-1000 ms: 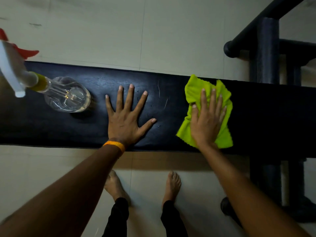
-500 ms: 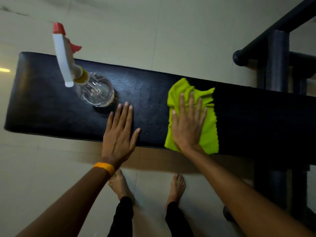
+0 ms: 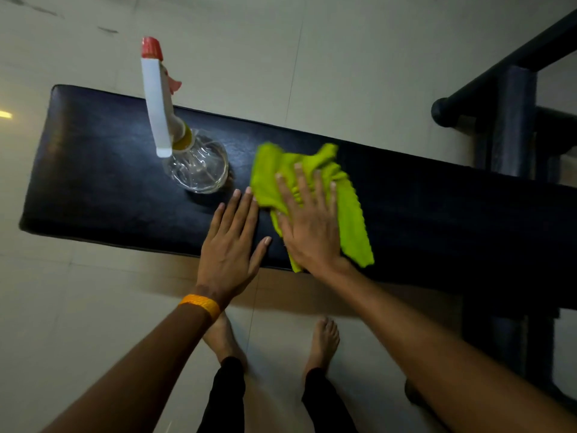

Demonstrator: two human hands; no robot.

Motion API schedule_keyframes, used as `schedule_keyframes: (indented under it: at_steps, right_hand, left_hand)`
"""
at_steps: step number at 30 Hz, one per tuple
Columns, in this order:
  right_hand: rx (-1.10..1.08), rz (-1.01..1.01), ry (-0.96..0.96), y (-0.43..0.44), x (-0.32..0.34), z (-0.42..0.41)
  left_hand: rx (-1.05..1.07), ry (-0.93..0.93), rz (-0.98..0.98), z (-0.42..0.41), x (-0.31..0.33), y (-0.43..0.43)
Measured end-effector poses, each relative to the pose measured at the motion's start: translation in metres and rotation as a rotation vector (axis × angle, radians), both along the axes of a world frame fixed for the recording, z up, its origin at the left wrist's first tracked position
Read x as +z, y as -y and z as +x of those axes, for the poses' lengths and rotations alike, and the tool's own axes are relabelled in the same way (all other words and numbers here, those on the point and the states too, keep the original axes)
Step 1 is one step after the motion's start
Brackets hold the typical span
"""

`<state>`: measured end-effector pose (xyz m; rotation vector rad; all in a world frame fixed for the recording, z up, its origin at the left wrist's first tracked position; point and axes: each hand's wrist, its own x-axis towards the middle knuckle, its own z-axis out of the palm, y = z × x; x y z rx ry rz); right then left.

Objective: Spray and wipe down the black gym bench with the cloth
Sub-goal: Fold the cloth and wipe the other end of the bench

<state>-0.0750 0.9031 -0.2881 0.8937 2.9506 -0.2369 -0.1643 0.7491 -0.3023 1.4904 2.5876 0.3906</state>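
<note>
The left hand [image 3: 231, 248] is laid flat, fingers together, thumb out; the right hand [image 3: 312, 229] is pressed flat, fingers spread.

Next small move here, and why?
Probably move the left hand to the spray bottle and lift it clear: the right hand presses the cloth flat on the bench, and the bottle stands close by the cloth's left edge, blocking that end.

No legible writing
The spray bottle [image 3: 196, 164], cloth [image 3: 352, 220] and bench [image 3: 109, 182] show no readable label, brand or number.
</note>
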Motion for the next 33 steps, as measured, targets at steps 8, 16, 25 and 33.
schedule_keyframes:
  at_steps: [8,16,25,33]
  right_hand:
    - [-0.383,0.029,-0.087,-0.063,-0.005,0.009]
    - [0.234,-0.056,0.032,-0.006,0.004,0.017]
    - [-0.335,-0.096,-0.092,0.05,0.003,-0.025]
    - [0.23,-0.037,0.009,-0.014,-0.001,0.004]
  left_hand:
    - [-0.05,0.004,-0.036,-0.011,0.004,0.012]
    - [0.143,-0.012,-0.052,-0.015,0.009,0.06]
    - [0.325,-0.004,-0.123,-0.063,0.01,0.084]
    - [0.282,-0.006,-0.11,-0.056,0.007,0.062]
